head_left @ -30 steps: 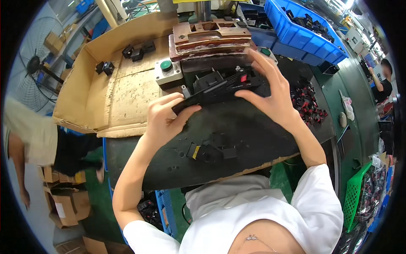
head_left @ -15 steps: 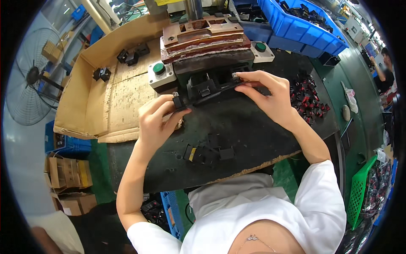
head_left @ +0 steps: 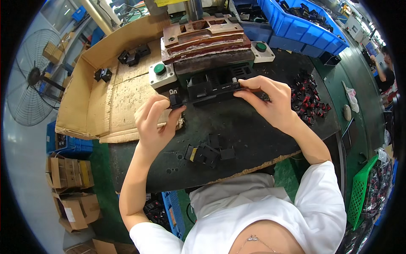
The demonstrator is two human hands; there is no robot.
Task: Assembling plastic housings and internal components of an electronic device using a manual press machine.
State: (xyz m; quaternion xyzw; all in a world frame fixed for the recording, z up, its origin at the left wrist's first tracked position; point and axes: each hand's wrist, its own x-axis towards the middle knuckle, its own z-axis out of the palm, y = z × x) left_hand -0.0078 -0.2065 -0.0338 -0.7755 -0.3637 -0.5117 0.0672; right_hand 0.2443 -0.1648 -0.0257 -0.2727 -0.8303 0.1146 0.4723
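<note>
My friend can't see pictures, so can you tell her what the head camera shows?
A person's left hand and right hand hold the two ends of a long black plastic part at the front of a rusty press with two green buttons. More small black parts lie on the dark workbench, with blue bins behind.

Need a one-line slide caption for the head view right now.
Left hand and right hand hold a long black plastic part by its ends at the press die, above loose black pieces.

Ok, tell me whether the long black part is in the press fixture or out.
In: the long black part lies in the press fixture, with the left hand and right hand at its ends.
</note>
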